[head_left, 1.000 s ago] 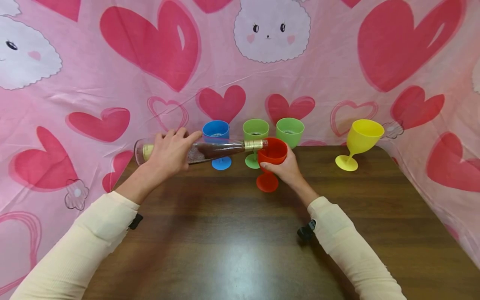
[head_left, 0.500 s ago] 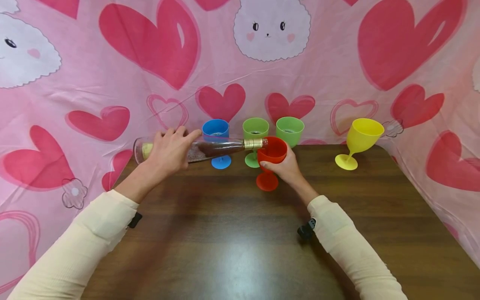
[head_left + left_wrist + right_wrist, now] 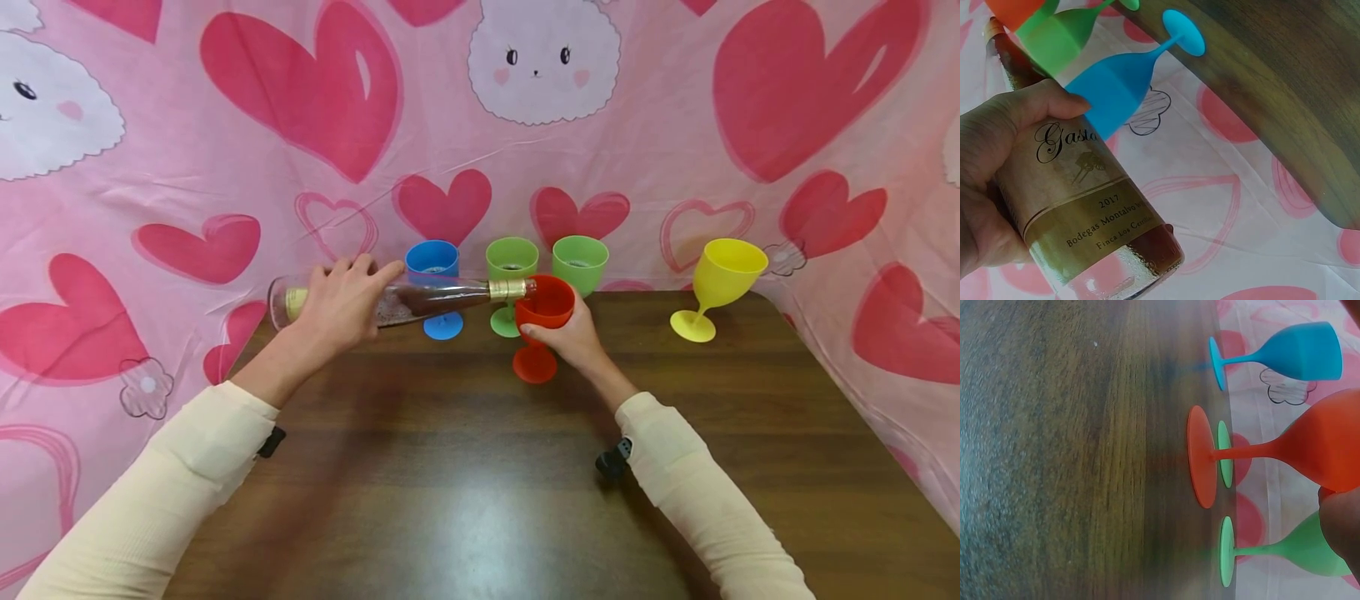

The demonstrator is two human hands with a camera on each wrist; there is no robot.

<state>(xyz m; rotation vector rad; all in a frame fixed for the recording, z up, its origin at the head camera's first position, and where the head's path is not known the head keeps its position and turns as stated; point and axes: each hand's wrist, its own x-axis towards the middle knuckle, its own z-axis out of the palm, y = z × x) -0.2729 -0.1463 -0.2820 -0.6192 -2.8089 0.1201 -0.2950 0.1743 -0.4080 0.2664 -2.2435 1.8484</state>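
My left hand (image 3: 339,304) grips a wine bottle (image 3: 431,302) around its labelled body, holding it almost level. The bottle's gold-collared mouth lies over the rim of a red goblet (image 3: 546,310). Dark liquid shows through the glass and reaches into the neck. In the left wrist view the cream and gold label (image 3: 1094,194) faces the camera, with the thumb across its upper edge. My right hand (image 3: 573,337) holds the red goblet's bowl from the right side, thumb at the front. The goblet stands upright, its foot (image 3: 1202,456) low at the tabletop.
Behind the bottle stand a blue goblet (image 3: 442,325) and a green goblet (image 3: 512,250); a second green goblet (image 3: 581,262) is behind the red one. Dark liquid shows inside these three. A yellow goblet (image 3: 723,275) stands far right on the wooden table (image 3: 465,467), before a pink heart-print cloth (image 3: 435,100).
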